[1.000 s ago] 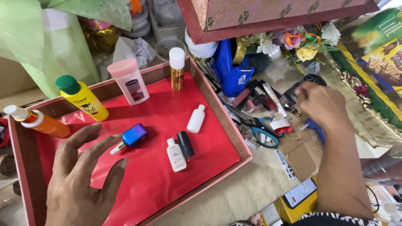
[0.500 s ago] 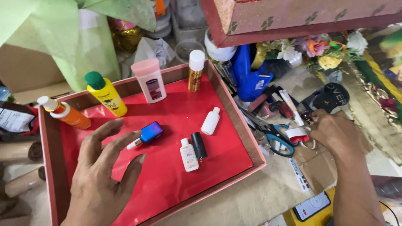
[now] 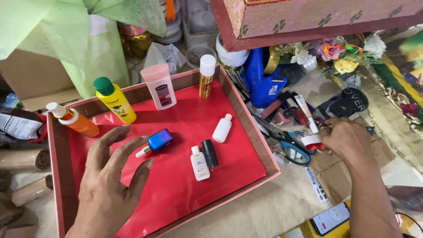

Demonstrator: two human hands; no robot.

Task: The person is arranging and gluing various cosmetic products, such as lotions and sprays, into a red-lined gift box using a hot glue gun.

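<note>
My left hand lies open, palm down, on the red paper lining of a shallow tray. Its fingertips are just short of a blue dropper bottle lying on its side. Beside that lie a small white bottle, a black tube and another white bottle. My right hand is outside the tray on the right, with its fingers closed on the red-capped end of a white tube among the clutter.
Along the tray's back stand an orange bottle, a yellow bottle with a green cap, a pink-capped bottle and a gold spray. Blue-handled scissors, a blue tape dispenser, artificial flowers and a phone crowd the right.
My right hand has come left and down from the back clutter to the red-capped tube by the scissors. The left hand stays spread on the red paper.
</note>
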